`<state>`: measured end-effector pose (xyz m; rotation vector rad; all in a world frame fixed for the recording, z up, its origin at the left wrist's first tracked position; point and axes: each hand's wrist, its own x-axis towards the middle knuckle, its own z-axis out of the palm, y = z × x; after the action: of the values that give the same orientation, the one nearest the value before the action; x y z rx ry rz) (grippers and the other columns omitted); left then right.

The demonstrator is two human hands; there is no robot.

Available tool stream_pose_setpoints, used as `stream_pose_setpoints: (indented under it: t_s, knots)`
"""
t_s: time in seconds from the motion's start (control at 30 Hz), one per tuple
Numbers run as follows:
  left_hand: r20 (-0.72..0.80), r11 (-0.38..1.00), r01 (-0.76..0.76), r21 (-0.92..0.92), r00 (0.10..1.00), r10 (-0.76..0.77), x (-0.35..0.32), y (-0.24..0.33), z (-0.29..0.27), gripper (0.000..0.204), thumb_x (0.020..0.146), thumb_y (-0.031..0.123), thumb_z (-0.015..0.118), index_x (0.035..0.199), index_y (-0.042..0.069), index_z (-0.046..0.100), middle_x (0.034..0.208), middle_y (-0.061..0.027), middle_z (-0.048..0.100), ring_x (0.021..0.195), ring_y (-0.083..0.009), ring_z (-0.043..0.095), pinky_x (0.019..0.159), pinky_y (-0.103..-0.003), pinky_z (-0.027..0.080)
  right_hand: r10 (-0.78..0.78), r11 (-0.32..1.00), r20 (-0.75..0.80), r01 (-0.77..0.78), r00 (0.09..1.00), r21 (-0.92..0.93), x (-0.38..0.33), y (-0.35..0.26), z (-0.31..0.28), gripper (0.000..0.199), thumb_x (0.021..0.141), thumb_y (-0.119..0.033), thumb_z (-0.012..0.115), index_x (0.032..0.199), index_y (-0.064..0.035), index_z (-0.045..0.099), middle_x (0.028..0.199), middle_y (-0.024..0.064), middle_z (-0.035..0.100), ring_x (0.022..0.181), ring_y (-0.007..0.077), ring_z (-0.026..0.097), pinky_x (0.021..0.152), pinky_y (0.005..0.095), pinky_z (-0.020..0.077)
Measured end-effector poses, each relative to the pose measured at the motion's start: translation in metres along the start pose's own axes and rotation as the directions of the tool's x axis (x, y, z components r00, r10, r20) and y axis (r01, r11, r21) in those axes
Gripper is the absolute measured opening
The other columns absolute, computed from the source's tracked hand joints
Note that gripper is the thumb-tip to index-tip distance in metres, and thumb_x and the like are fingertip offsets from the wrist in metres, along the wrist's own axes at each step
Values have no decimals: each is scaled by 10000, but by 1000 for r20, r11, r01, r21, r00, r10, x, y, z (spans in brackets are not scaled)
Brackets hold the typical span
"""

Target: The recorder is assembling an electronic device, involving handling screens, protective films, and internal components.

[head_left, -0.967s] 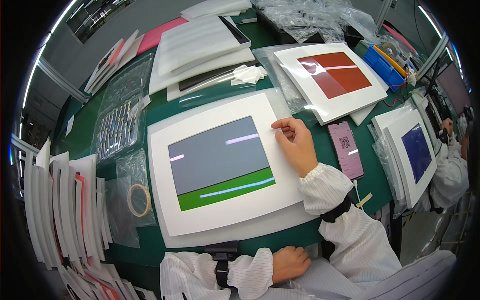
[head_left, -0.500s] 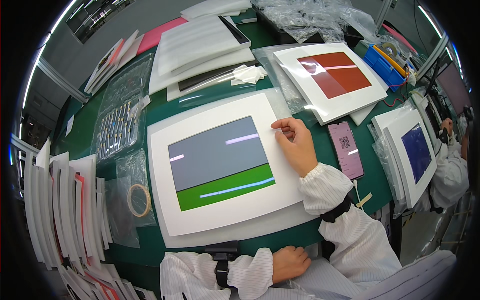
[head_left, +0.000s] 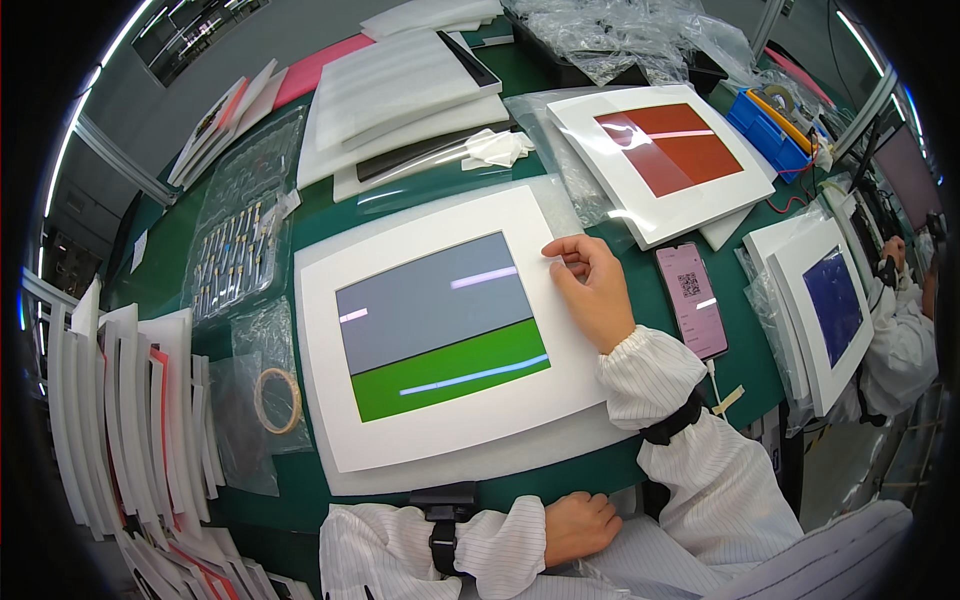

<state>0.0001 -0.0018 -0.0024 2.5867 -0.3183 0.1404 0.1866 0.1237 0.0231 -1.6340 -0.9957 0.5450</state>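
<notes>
A white-bordered digital picture frame (head_left: 420, 440) lies face up on a pale foam sheet (head_left: 480, 445) in front of me. Its screen (head_left: 440, 330) is grey above and green below, with bright light reflections. My right hand (head_left: 592, 295) is at the frame's upper right edge, thumb and index finger pinched together there; the curled fingers partly hide the contact. Below the frame, by the table's front edge, my left hand (head_left: 582, 525) rests with its fingers loosely curled in and nothing visible in them. A phone (head_left: 690, 300) with a cable lies right of my right hand.
Another frame with a red-brown screen (head_left: 670, 150) lies at back right, and one with a blue screen (head_left: 832, 305) farther right. A clear tray of small parts (head_left: 235, 250), a tape roll (head_left: 278, 400) and upright white panels (head_left: 130, 400) stand left. A co-worker's hand (head_left: 893, 250) shows far right.
On the screen, the line between grey and green has moved slightly up, so the green part is larger. Both my hands and the frame stay in place.
</notes>
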Motion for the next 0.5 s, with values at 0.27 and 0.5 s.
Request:
stream_pose_setpoints:
  t_s: [0.27,0.5]
  knots:
    - [10,1000,-6,6,1000,6,0,0,-2,127,690,145,566,761,40,545,711,-46,544,688,-156,548,550,-254,469,10,1000,4,-10,1000,-4,0,-1,0,156,774,-22,535,911,-37,610,973,102,506,832,203,544,787,290,451]
    - [-20,1000,-7,15,1000,7,0,0,1,131,678,146,568,752,41,544,699,-42,538,670,-153,543,537,-252,460,7,1000,3,-7,1000,2,0,0,-1,157,774,-20,535,910,-39,610,971,99,503,831,201,542,787,289,450]
